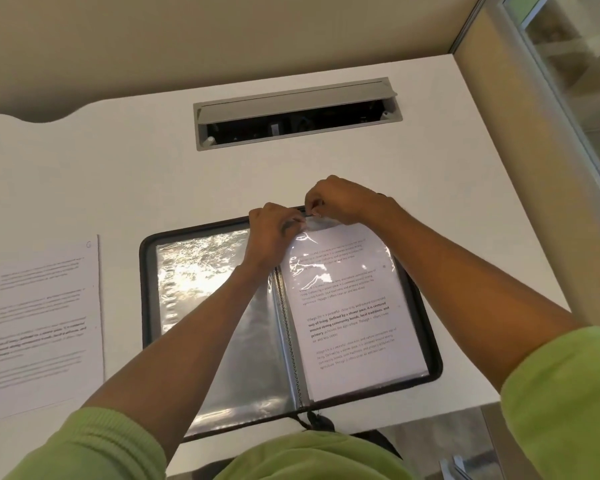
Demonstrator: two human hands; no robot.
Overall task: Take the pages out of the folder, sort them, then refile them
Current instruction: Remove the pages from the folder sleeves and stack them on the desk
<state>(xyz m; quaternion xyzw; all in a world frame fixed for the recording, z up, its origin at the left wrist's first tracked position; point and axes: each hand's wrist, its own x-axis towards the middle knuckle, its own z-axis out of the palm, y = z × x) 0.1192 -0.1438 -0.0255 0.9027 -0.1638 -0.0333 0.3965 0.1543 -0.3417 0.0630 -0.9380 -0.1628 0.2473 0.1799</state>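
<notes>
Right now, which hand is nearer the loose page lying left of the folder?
Left. The left hand pinches the top edge of the plastic sleeve in the folder, right of the loose page; the right hand pinches it farther right.

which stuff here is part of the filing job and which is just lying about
Job: folder; sleeved page on its right side; loose page left of it; left hand and right hand, both pinching the sleeved page's top edge.
Lying about: open cable hatch; desk.
</notes>
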